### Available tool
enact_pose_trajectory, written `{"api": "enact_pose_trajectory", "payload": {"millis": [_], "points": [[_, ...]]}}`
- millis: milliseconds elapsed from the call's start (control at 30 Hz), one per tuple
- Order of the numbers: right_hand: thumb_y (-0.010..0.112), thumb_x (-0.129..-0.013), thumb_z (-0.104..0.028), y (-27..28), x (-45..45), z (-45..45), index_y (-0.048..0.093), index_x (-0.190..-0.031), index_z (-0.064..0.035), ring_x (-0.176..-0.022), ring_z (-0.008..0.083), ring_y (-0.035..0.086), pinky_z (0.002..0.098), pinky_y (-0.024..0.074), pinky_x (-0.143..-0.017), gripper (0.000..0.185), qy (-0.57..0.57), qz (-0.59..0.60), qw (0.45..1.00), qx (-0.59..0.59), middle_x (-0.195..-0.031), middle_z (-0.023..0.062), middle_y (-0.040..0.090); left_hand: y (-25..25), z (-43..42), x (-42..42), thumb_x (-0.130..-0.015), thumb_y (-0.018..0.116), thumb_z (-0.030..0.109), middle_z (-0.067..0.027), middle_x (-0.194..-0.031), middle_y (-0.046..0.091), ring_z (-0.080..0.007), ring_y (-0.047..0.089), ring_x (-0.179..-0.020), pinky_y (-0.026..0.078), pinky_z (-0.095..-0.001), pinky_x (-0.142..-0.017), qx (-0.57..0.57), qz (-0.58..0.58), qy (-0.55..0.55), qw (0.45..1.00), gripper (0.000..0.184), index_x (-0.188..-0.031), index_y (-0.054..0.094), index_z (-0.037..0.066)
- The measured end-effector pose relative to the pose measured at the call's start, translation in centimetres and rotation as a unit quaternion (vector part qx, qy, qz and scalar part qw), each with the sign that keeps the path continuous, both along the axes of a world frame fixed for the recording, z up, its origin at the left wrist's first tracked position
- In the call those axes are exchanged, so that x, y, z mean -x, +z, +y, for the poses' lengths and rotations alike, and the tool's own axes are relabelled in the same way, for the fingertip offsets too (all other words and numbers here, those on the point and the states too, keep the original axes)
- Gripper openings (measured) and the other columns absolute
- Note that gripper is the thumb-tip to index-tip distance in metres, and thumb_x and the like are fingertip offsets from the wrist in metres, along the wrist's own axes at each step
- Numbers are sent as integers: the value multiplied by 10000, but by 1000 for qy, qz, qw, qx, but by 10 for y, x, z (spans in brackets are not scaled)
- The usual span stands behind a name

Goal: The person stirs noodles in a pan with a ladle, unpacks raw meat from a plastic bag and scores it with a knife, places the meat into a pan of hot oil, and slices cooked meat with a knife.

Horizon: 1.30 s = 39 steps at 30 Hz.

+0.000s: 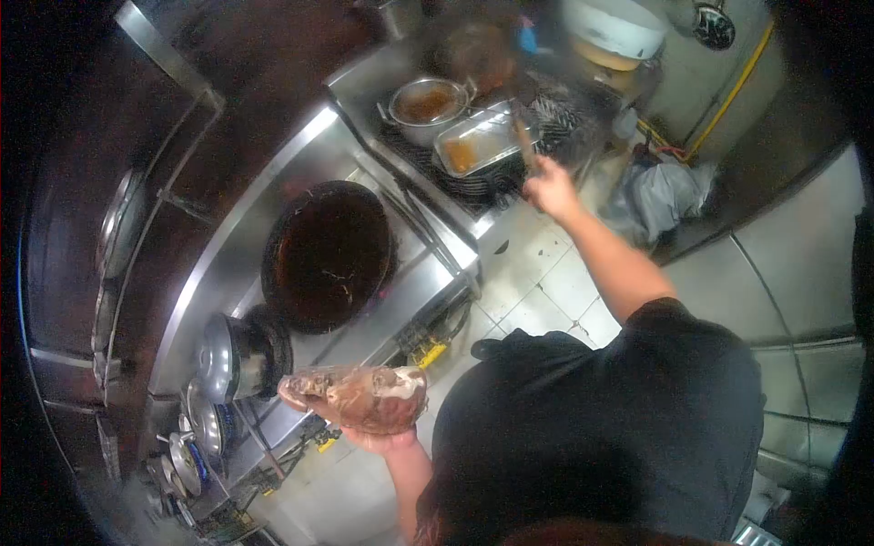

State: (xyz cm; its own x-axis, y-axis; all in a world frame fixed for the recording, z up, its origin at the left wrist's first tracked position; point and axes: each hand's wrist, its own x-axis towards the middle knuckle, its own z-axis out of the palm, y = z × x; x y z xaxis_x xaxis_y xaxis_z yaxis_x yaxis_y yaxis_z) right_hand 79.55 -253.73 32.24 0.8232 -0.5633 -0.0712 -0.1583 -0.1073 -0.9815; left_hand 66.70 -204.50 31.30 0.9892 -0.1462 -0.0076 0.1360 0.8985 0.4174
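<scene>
Head view shows us a steel desk (419,278) running diagonally on the left, its front edge toward the person's body. On it sits the largest vessel, a black wok (332,255) with dark contents. Near its lower left we see a silver pot (217,359), and past the desk's upper end a handled pot (414,136) stands on a dark grate just beside a metal tray (499,127). Next comes the meat piece (360,398), glossy and pinkish brown, raised near the desk's front edge. Its long axis lies nearly level across our view, the narrower end pointing left toward the silver pot, the broader end right toward the body. Our left grip (387,440) grasps it from below, palm cupped under the broad half. Our right grip (550,188), well apart, is clenched around a thin shaft (524,138), whose far end blurs beside the tray.
</scene>
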Motion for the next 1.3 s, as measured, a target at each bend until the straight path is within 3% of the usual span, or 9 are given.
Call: {"api": "enact_pose_trajectory", "payload": {"millis": [200, 333, 467, 667, 900, 1000, 1100, 1167, 1300], "points": [[597, -987, -205, -30, -13, -83, 565, -1036, -59, -569, 165, 562, 317, 455, -479, 157, -137, -63, 959, -240, -790, 68, 606, 5, 2, 5, -805, 702, 597, -121, -1447, 522, -425, 451, -1331, 364, -711, -1045, -20, 11, 10, 1000, 801, -1432, 500, 142], [638, -965, -295, -69, -16, -106, 580, -987, -89, -601, 181, 562, 333, 399, -460, 214, -181, 24, 935, -304, -751, 57, 601, -4, 15, 12, -768, 687, 661, -170, -1513, 432, -478, 401, -1361, 296, -762, -1069, 66, 49, 11, 997, 965, -1525, 362, 158], [652, -953, -302, -77, -26, -83, 598, -967, -64, -519, 161, 542, 301, 364, -395, 244, -107, 25, 959, -262, -739, 60, 623, 4, 11, 14, -771, 674, 687, -168, -1508, 428, -477, 422, -1339, 369, -755, -1016, -94, 71, 64, 991, 999, -1535, 330, 143], [694, -930, -265, -61, -24, -14, 571, -1047, -84, -520, 138, 561, 282, 437, -435, 248, 10, 45, 960, -276, -792, 56, 652, 2, 8, 15, -808, 645, 680, -151, -1497, 462, -477, 439, -1332, 367, -760, -1010, -46, 70, 42, 996, 933, -1515, 381, 131], [716, -910, -248, -38, -18, 14, 436, -1306, -21, -464, 141, 557, 285, 462, -377, 535, -67, 74, 975, -200, -789, 108, 649, 3, -4, 18, -900, 544, 632, -134, -1501, 477, -438, 451, -1352, 259, -747, -1093, 73, -29, -43, 996, 769, -1470, 459, 123], [703, -903, -284, -30, -18, -3, 488, -1324, -2, -504, 252, 610, 388, 522, -457, 550, -57, 125, 989, -58, -833, 137, 677, -28, 18, 24, -870, 590, 618, -107, -1467, 511, -403, 472, -1323, 272, -718, -1088, 33, 8, -25, 999, 742, -1434, 501, 145], [692, -880, -306, -41, -47, -50, 572, -1278, -15, -728, 377, 677, 463, 566, -692, 508, -111, 48, 938, 324, -934, 171, 697, -9, 0, 20, -815, 683, 595, -70, -1450, 515, -351, 478, -1288, 337, -651, -1073, 35, -52, -44, 997, 744, -1413, 520, 181], [696, -844, -317, 1, -72, -59, 610, -1250, -31, -980, 434, 645, 492, 509, -918, 504, -117, -14, 902, 415, -1062, 215, 680, -11, -1, 22, -833, 658, 604, -77, -1468, 496, -362, 469, -1299, 336, -647, -1077, 33, -46, -19, 998, 756, -1442, 492, 188], [672, -870, -279, 16, -155, -79, 525, -1359, -55, -1116, 404, 623, 518, 468, -989, 557, 9, 124, 818, 562, -1230, 242, 631, -17, -4, 31, -855, 632, 594, -101, -1482, 476, -375, 472, -1302, 339, -632, -1086, 15, 4, 56, 998, 763, -1474, 454, 183]]}}
